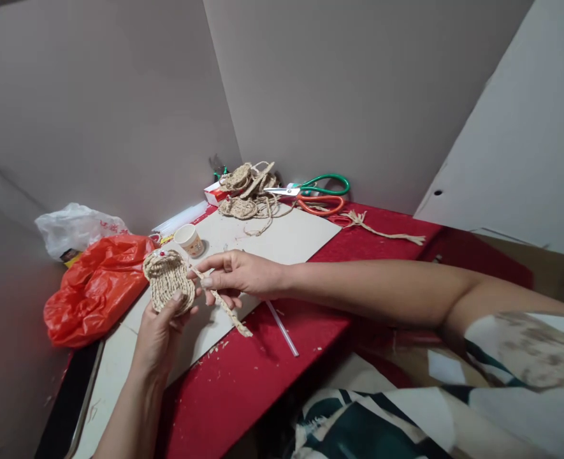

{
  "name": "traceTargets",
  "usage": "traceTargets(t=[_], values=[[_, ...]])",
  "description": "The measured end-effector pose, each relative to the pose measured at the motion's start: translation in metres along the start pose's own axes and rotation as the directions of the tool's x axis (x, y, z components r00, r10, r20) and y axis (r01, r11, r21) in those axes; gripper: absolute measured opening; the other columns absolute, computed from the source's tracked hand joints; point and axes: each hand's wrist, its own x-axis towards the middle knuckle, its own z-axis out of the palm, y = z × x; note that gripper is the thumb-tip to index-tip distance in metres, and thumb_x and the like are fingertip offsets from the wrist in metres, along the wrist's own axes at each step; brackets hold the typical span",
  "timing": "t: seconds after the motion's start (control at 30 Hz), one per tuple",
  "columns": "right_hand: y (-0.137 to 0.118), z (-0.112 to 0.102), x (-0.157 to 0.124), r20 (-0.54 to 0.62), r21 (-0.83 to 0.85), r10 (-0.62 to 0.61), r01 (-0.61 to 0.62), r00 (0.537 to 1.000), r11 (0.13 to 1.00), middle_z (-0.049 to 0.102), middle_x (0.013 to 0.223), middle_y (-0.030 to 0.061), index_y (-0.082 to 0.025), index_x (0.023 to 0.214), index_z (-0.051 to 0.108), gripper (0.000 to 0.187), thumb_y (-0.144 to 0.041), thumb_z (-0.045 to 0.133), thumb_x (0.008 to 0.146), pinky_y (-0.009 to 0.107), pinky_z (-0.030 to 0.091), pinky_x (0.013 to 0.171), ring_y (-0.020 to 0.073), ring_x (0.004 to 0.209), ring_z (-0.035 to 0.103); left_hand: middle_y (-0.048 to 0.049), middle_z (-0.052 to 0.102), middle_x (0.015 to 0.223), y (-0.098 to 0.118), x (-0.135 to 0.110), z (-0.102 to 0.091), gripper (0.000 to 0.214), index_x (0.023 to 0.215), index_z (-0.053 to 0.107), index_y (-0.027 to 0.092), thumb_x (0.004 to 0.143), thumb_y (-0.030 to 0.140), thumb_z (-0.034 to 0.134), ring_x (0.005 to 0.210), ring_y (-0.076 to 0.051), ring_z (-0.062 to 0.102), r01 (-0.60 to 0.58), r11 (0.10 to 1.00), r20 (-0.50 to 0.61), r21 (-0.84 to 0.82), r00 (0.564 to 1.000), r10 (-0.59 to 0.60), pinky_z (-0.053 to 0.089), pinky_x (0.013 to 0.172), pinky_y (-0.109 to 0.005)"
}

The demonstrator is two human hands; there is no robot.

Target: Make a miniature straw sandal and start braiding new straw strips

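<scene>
My left hand [160, 331] is closed on a small oval piece woven from straw rope [168, 280], held upright over the white board [282, 239], thumb on its front. A braided straw strand [224, 306] runs from the woven piece down to the right. My right hand [241, 274] pinches that strand just beside the piece, its other fingers stretched out. Tiny red pins or beads sit at the piece's top edge.
A small paper cup [189, 240] stands behind the hands. At the back lie a pile of straw rope pieces [248, 191], green-handled scissors [317, 187] and orange-handled scissors [320, 205]. An orange plastic bag [95, 287] and a white bag [74, 229] sit left. A clear stick [283, 329] lies on the red tablecloth [262, 376].
</scene>
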Motion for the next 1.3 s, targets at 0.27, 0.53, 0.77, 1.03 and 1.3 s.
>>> traceTargets(t=[0.27, 0.53, 0.77, 1.03, 1.3], values=[[-0.002, -0.001, -0.008, 0.001, -0.053, -0.001, 0.001, 1.000, 0.999, 0.058, 0.055, -0.0066, -0.014, 0.087, 0.056, 0.015, -0.026, 0.051, 0.094, 0.015, 0.033, 0.038, 0.0027, 0.036, 0.039, -0.0086, 0.073, 0.104, -0.005, -0.002, 0.000, 0.030, 0.098, 0.071, 0.016, 0.070, 0.020, 0.079, 0.086, -0.018, 0.068, 0.033, 0.999, 0.026, 0.038, 0.999, -0.034, 0.056, 0.075, -0.027], [0.003, -0.001, -0.009, -0.058, -0.307, -0.110, 0.087, 0.992, 0.948, 0.056, 0.060, -0.0043, -0.010, 0.073, 0.060, 0.020, -0.026, 0.060, 0.087, 0.017, 0.032, 0.048, 0.0022, 0.048, 0.039, -0.0080, 0.073, 0.100, -0.007, -0.009, 0.010, 0.044, 0.108, 0.068, 0.018, 0.066, 0.018, 0.080, 0.093, -0.024, 0.069, 0.033, 0.999, 0.051, 0.040, 0.998, -0.035, 0.054, 0.086, -0.036], [0.014, 0.002, -0.005, -0.120, -0.372, -0.200, 0.143, 0.972, 0.917, 0.058, 0.067, -0.0024, -0.010, 0.086, 0.064, 0.010, -0.019, 0.061, 0.083, 0.021, 0.039, 0.061, 0.0065, 0.060, 0.048, -0.0054, 0.074, 0.091, -0.010, -0.010, 0.013, 0.036, 0.095, 0.067, 0.017, 0.063, 0.020, 0.083, 0.093, -0.021, 0.069, 0.016, 0.999, 0.031, 0.046, 0.999, -0.017, 0.051, 0.093, -0.034], [0.005, 0.016, -0.010, -0.045, -0.712, -0.431, 0.274, 0.901, 0.647, 0.063, 0.070, 0.0002, -0.011, 0.080, 0.067, 0.012, -0.015, 0.056, 0.084, 0.021, 0.039, 0.063, 0.0083, 0.063, 0.050, -0.0073, 0.071, 0.110, -0.009, -0.015, 0.015, 0.048, 0.110, 0.066, 0.020, 0.065, 0.018, 0.081, 0.105, -0.023, 0.065, 0.009, 0.998, 0.112, 0.070, 0.994, -0.017, 0.050, 0.093, -0.032], [-0.005, 0.031, -0.007, 0.055, -0.957, -0.474, 0.182, 0.879, 0.227, 0.066, 0.073, 0.0042, -0.014, 0.071, 0.061, 0.022, -0.021, 0.050, 0.089, 0.024, 0.035, 0.062, 0.0124, 0.066, 0.053, -0.0073, 0.067, 0.119, -0.014, -0.018, 0.011, 0.046, 0.112, 0.063, 0.021, 0.069, 0.019, 0.078, 0.117, -0.025, 0.059, -0.043, 0.985, 0.149, 0.167, 0.989, 0.018, 0.046, 0.097, -0.032]])
